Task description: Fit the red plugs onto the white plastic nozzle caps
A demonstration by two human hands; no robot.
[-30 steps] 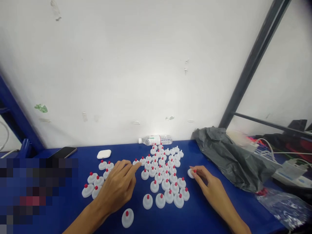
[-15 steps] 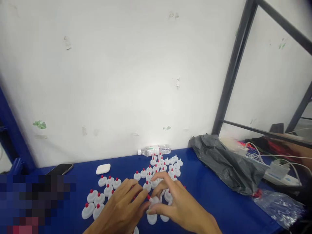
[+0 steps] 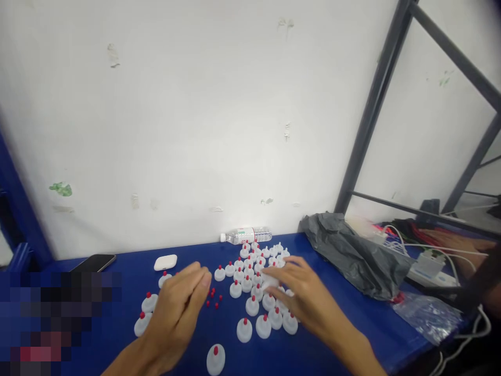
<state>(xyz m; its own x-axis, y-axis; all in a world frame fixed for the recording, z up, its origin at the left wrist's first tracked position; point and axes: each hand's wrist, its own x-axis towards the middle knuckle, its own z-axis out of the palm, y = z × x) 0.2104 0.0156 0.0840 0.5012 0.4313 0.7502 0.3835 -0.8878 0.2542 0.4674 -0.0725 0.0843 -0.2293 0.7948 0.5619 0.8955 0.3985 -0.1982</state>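
Several white plastic caps with red tips (image 3: 250, 274) stand in rows on the blue table (image 3: 332, 324). My left hand (image 3: 178, 308) rests on the table left of them, fingers curled together, over a smaller group of caps (image 3: 148, 303). A few loose red tips (image 3: 214, 298) lie just right of its fingers. My right hand (image 3: 301, 297) lies over the right part of the rows, fingertips closed round a white cap (image 3: 270, 282). One cap (image 3: 215, 359) stands alone near the front edge.
A water bottle (image 3: 246, 235) lies against the white wall. A white earbud case (image 3: 165, 261) and a phone (image 3: 94, 262) sit at the back left. A crumpled grey bag (image 3: 348, 256), a clear plastic bag (image 3: 426, 316) and cables (image 3: 430, 256) fill the right side.
My hands had met over a cap in the middle; now they have parted, the left going left, the right going right with a white cap. Loose red tips now show between them.
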